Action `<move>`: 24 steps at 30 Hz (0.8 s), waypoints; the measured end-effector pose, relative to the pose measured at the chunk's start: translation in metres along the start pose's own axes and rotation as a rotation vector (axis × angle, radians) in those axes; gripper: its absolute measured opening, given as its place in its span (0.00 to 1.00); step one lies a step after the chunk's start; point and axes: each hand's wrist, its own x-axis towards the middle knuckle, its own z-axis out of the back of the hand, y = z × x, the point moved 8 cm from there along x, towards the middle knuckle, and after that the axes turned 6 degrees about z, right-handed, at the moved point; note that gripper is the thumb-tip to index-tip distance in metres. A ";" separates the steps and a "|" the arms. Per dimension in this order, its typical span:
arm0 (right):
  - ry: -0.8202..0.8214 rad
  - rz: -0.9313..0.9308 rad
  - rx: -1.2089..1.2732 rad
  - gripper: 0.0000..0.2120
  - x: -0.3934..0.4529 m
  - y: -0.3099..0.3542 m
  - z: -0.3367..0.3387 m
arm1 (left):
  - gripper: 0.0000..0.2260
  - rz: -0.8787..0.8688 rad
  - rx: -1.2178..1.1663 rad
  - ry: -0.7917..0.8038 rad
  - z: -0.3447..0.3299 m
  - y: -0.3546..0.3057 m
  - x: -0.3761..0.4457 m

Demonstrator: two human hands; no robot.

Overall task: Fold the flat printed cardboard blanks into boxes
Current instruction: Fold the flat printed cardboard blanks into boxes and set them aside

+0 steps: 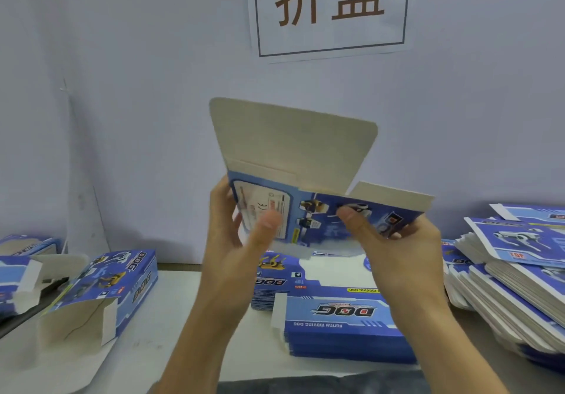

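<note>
Blank (308,186) hangs between your hands above the tabletop (183,326), long axis running from left hand (241,234) to right hand (388,234). Each hand pinches its end, thumb in front; the big plain flap stands just above both, equally near for folding.

Wall sign (331,8) reads "折盒"; stacked blanks (342,317) read "DOG", "FUNNY MOVING DOG".

White table (189,311) with folded boxes (116,283) and stacked flat blanks (342,326).

A plain pale lavender-grey wall (137,118) rises behind a white table (183,308); a white paper sign (330,11) with brown characters hangs on it.
</note>
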 end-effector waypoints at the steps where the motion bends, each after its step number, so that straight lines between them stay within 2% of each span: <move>1: 0.006 -0.009 0.014 0.20 0.001 0.001 0.000 | 0.42 0.029 0.074 0.002 -0.002 0.005 -0.001; 5: 0.119 -0.004 0.058 0.27 0.001 0.011 -0.010 | 0.53 0.044 0.313 -0.053 0.000 0.009 -0.002; 7: 0.191 0.002 0.037 0.33 -0.003 0.016 -0.018 | 0.53 0.022 0.355 -0.067 0.004 0.011 -0.002; 9: 0.272 0.008 -0.011 0.38 -0.009 0.016 -0.028 | 0.53 0.024 0.338 -0.001 -0.001 0.011 -0.001; 11: 0.328 0.010 -0.037 0.42 -0.016 0.016 -0.039 | 0.48 0.038 0.260 0.066 -0.010 0.013 -0.003; 13: 0.336 -0.002 -0.012 0.47 -0.018 0.015 -0.045 | 0.38 0.040 0.254 0.043 -0.011 0.013 -0.005; 17: 0.385 0.043 0.037 0.41 -0.016 0.025 -0.042 | 0.26 -0.001 0.238 -0.039 -0.006 -0.001 -0.006; 20: 0.399 0.093 0.059 0.43 -0.014 0.034 -0.031 | 0.13 -0.024 0.114 0.002 -0.012 -0.018 -0.007; 22: 0.441 0.095 0.058 0.46 -0.013 0.037 -0.028 | 0.12 -0.054 0.116 0.040 -0.018 -0.030 -0.005; 24: 0.462 0.064 0.064 0.45 -0.011 0.035 -0.027 | 0.21 -0.012 0.140 0.016 -0.017 -0.029 -0.002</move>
